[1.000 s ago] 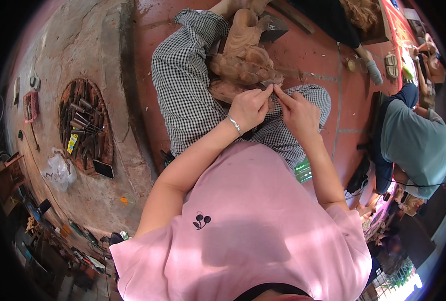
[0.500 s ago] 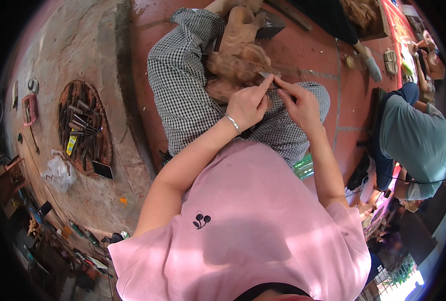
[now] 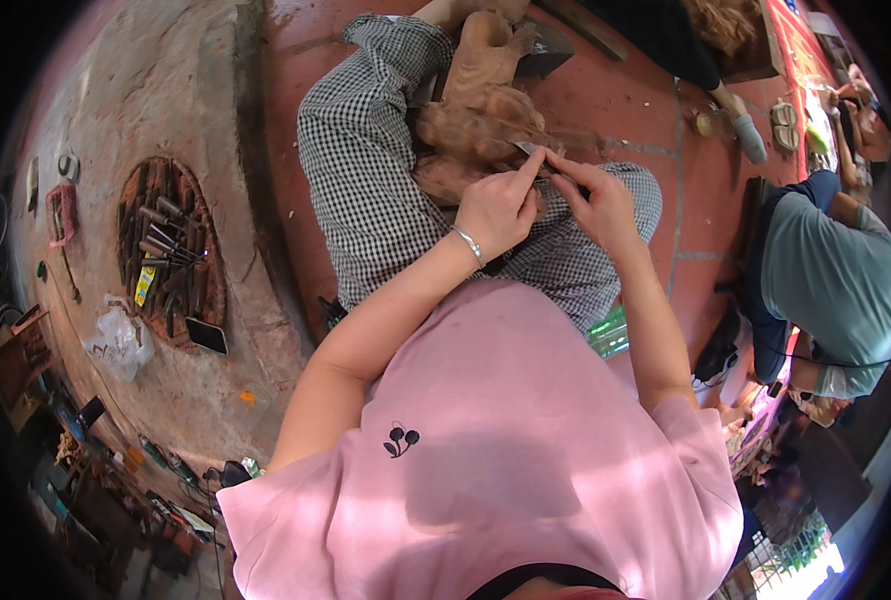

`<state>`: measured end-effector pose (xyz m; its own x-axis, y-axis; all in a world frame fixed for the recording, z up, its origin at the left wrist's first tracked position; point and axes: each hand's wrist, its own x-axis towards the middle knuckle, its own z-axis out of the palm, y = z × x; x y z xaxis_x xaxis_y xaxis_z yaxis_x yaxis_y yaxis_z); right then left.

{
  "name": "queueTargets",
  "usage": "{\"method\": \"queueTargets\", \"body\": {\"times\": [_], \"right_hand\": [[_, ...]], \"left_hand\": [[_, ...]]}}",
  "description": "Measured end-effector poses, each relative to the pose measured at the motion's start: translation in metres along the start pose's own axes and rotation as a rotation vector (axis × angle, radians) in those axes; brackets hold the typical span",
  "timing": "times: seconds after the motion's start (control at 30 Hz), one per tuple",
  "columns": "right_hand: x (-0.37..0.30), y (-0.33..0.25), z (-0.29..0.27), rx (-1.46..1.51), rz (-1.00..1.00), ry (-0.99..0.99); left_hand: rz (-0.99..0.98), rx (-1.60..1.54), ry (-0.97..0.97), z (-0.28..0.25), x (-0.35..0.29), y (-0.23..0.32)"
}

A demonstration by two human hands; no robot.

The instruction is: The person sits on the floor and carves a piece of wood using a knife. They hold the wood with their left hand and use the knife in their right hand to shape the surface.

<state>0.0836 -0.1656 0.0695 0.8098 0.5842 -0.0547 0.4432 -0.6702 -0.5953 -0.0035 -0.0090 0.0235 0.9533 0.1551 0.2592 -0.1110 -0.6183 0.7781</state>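
A reddish-brown wood carving (image 3: 480, 115) with rounded, worked shapes lies between my legs. Over its near right part, both hands meet at a small carving tool (image 3: 526, 148), whose pale, flat tip shows just beyond my fingertips. My left hand (image 3: 495, 212) is closed, its index finger reaching along the tool and its other fingers curled under. The fingers of my right hand (image 3: 601, 205) pinch the tool from the right. Most of the tool's handle is hidden by the fingers, and blur softens the carving next to them.
To the left, a round basket (image 3: 215, 285) of dark-handled carving tools sits on a raised concrete slab (image 3: 230, 130), with a phone (image 3: 206, 336) at its rim and a plastic bag (image 3: 120, 340) beside it. A person in a grey-green shirt (image 3: 827, 275) sits at right. Sandals (image 3: 783, 125) lie on red tiles.
Both hands keep nearly the same place and grip on the tool at the carving. The whole view has shifted very slightly.
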Motion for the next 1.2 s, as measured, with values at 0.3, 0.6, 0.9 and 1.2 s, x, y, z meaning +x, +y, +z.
{"method": "queueTargets", "body": {"times": [0.3, 0.6, 0.9, 1.2], "right_hand": [[-0.004, -0.019, -0.001, -0.174, -0.019, 0.081], [-0.021, -0.001, 0.004, -0.031, -0.104, 0.026], [-0.024, 0.012, -0.012, 1.376, 0.215, -0.427], [0.003, 0.005, 0.045, 0.7, 0.002, 0.274]], "left_hand": [[0.002, 0.025, -0.019, -0.001, -0.001, -0.001], [0.053, 0.004, 0.058, 0.004, -0.004, -0.004], [0.128, -0.043, 0.135, -0.001, -0.007, -0.004], [0.108, 0.019, 0.105, -0.001, -0.007, 0.002]]}}
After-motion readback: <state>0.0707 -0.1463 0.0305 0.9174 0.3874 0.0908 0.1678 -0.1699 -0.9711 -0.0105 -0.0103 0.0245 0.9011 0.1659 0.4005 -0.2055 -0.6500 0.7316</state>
